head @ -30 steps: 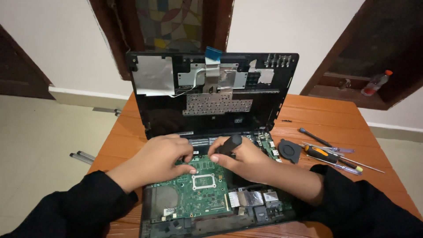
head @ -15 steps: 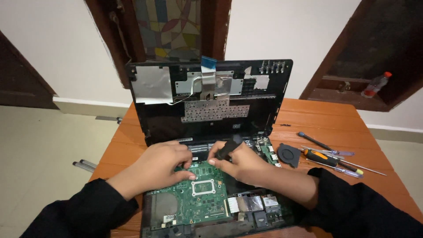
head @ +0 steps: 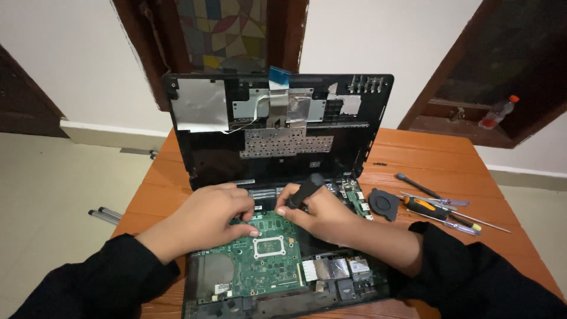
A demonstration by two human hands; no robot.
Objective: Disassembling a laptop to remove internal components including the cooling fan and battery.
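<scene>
— Where's the work, relative to the hands?

— Directly under them. The green motherboard (head: 260, 260) lies flat in the opened laptop base (head: 331, 292) at the table's (head: 425, 153) near edge, its long axis running away from the person toward the raised lid (head: 277, 136).

— And the hands?

— The right hand (head: 322, 212) grips a black screwdriver handle (head: 306, 192), tilted, over the board's far edge. The left hand (head: 207, 218) rests curled, fingertips on the board, just beside it.

— Around them?

— Fan (head: 384, 204) and spare screwdrivers (head: 440, 207) toward the right edge; pale floor, white walls.
</scene>
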